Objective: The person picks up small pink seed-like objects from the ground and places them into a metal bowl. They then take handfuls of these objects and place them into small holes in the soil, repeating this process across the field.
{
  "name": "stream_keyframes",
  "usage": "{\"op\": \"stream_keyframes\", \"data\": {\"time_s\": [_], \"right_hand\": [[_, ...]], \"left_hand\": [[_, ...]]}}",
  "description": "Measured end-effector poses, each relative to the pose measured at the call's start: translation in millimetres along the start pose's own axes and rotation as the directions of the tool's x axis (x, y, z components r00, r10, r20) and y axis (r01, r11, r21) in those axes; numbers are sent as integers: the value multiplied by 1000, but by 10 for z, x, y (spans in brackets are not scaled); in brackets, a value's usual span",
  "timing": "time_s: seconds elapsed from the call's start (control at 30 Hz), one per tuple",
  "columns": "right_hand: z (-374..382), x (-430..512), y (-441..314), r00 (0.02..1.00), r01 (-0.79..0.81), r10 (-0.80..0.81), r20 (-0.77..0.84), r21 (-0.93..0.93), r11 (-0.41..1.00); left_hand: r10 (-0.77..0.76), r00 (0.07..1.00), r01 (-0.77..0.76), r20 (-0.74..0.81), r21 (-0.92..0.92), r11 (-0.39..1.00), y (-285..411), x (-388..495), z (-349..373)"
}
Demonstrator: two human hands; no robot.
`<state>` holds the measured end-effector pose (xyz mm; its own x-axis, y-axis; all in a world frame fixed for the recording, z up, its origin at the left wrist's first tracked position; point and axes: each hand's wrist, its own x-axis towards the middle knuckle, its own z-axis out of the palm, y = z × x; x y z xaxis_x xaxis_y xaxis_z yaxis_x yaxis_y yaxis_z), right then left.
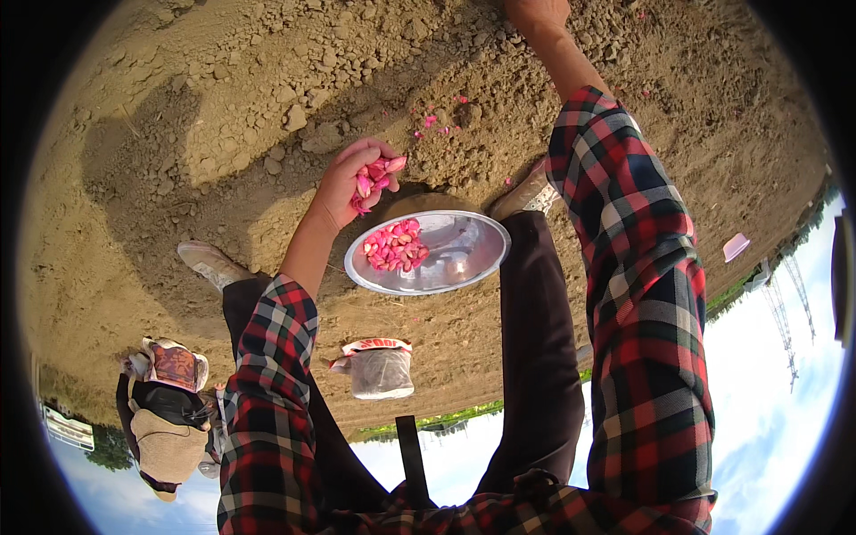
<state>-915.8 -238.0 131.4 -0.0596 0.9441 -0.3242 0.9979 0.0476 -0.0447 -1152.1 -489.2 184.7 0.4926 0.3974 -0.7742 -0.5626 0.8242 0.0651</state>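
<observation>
My left hand (354,177) is closed around a bunch of pink clove-like pieces (371,182), just above and left of a shiny metal basin (468,267). More pink pieces (394,246) lie heaped in the left part of the basin, which stands on the soil between my feet. At the top edge of the view my right hand (540,12) reaches low to the loose soil. Its fingers are cut off by the frame, so what it holds or touches is hidden.
Small pink bits (430,121) lie scattered on the cloddy soil (321,60). My shoes (212,262) stand on both sides of the basin. Behind are a bag with printing (381,371), a pink container (735,247) and, at lower left, a bent-over person (167,428).
</observation>
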Motion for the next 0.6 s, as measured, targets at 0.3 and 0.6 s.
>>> {"op": "stream_keyframes", "data": {"time_s": [0.3, 0.6], "right_hand": [[-225, -1546, -24, 969, -247, 166, 184, 662, 707], [-159, -2319, -979, 874, -41, -312, 371, 698, 715]], "left_hand": [[66, 997, -66, -33, 3, 998, 30, -230, -114], [60, 996, -62, -60, -40, 997, -113, -120, -93]]}}
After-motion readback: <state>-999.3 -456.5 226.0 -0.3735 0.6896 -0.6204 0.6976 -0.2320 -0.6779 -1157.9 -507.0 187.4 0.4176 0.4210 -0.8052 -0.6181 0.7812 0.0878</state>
